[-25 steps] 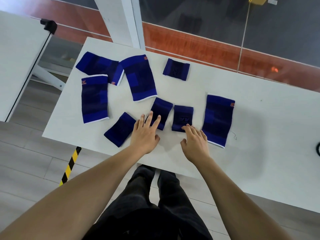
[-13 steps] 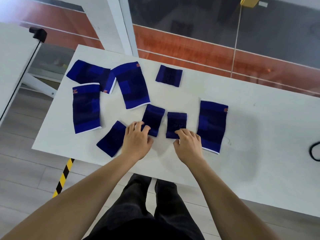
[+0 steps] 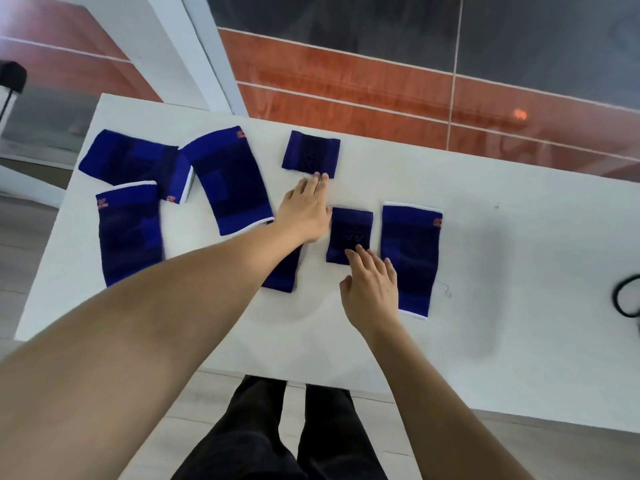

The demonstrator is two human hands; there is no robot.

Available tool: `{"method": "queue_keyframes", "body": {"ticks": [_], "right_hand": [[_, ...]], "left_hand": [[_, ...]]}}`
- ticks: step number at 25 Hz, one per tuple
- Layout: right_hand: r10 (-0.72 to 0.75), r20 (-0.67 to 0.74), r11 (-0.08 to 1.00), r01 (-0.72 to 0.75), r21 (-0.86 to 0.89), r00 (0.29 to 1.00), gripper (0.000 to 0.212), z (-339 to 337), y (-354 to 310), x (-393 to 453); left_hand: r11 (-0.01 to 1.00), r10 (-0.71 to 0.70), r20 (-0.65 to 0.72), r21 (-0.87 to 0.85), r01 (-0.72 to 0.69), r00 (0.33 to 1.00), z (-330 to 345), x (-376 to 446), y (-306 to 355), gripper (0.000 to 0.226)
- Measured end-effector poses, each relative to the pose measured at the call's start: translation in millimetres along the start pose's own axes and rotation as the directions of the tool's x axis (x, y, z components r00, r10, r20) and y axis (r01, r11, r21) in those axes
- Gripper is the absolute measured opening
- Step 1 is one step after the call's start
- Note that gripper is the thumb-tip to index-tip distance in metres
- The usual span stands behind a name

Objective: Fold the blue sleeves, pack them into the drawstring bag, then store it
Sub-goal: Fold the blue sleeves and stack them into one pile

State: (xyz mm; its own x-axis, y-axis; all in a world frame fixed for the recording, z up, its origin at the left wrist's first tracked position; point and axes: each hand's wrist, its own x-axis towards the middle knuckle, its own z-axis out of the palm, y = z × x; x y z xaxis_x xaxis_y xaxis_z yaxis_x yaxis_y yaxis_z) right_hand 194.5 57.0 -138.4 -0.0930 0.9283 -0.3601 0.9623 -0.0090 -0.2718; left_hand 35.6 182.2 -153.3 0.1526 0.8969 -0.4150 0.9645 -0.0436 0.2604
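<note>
Seven blue sleeves show on the white table [image 3: 502,258]; an eighth may hide under the left forearm. Nearest, the right hand [image 3: 372,289] lies flat, fingers spread, tips on a small folded sleeve [image 3: 349,233] beside a long white-edged sleeve [image 3: 412,258]. Farther, the left hand [image 3: 304,209], fingers straight together, touches the far folded sleeve [image 3: 310,152].
</note>
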Motion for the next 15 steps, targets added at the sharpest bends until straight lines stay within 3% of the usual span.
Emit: {"method": "queue_keyframes", "body": {"ticks": [4, 8, 12, 15], "right_hand": [[0.051, -0.006, 0.999, -0.051, 0.008, 0.999, 0.056, -0.6, 4.9, 2.3], [0.05, -0.004, 0.998, -0.05, 0.026, 0.999, 0.057, -2.3, 6.7, 2.0], [0.055, -0.009, 0.998, -0.055, 0.027, 0.998, 0.056, -1.7, 8.2, 2.1], [0.061, -0.027, 0.997, -0.059, 0.038, 0.998, 0.055, -1.4, 8.7, 2.9]], "left_hand": [[0.997, 0.035, -0.027, 0.07, -0.034, 0.999, 12.8, -18.6, -4.8, 0.071], [0.996, 0.08, -0.147, 0.056, -0.073, 0.986, -2.0, -0.2, -2.4, 0.064], [1.0, 0.001, -0.038, -0.016, -0.001, 0.999, -1.4, 18.4, 7.8, 0.067], [0.999, 0.009, -0.142, 0.036, -0.004, 0.99, 6.8, -0.8, 10.9, 0.065]]}}
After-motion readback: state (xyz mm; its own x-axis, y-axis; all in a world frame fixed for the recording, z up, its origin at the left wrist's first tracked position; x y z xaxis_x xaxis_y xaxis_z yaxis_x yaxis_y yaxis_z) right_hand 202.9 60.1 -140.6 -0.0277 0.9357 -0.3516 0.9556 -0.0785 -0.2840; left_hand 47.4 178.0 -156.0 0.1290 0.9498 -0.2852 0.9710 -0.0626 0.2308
